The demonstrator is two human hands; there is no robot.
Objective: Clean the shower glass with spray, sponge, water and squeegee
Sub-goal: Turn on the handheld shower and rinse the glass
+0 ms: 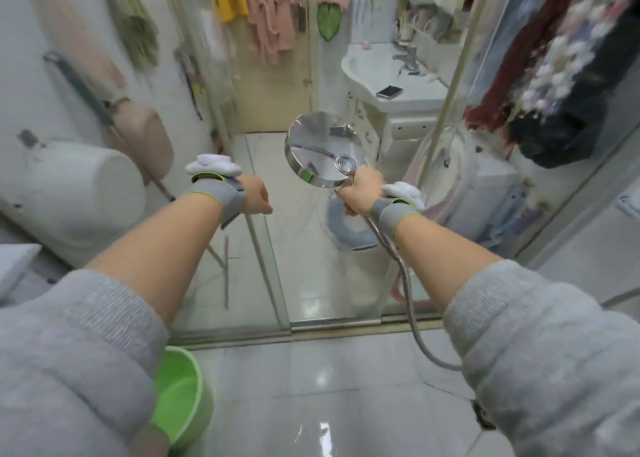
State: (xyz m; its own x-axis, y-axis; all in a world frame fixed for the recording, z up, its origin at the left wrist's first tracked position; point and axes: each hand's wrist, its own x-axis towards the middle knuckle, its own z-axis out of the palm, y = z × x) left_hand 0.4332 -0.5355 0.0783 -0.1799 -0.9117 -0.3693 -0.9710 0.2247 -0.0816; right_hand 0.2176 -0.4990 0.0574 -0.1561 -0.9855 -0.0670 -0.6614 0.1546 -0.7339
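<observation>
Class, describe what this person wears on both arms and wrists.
Both arms have fuzzy grey sleeves pushed up, leaving the forearms bare. Each wrist carries a grey band edged in lime green, topped by a rounded white device. The left hand and right hand are bare, ungloved.

Green basin [183, 394] on floor, bottom left. White sink [391, 72] w/ a phone [389, 92] on its rim; pink towel [273, 13] hangs near door.
</observation>
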